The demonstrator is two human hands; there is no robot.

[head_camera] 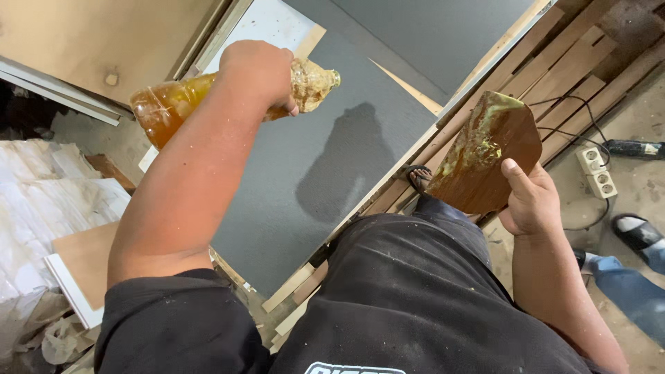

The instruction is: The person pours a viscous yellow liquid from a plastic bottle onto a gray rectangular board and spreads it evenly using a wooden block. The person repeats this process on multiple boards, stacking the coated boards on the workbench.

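Left hand (260, 73) tipping a bottle (208, 97); right hand (530, 201) gripping a spreader (485, 156).
Fingers are wrapping the plastic bottle, amber liquid pooling inside; thumb is pressing the glue-smeared card over the grey board (312, 180).

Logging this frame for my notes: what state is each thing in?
left hand: shut on bottle
bottle: tipped sideways, partly filled with amber liquid
right hand: shut on spreader
spreader: smeared with residue
grey board: lying flat, darker patch
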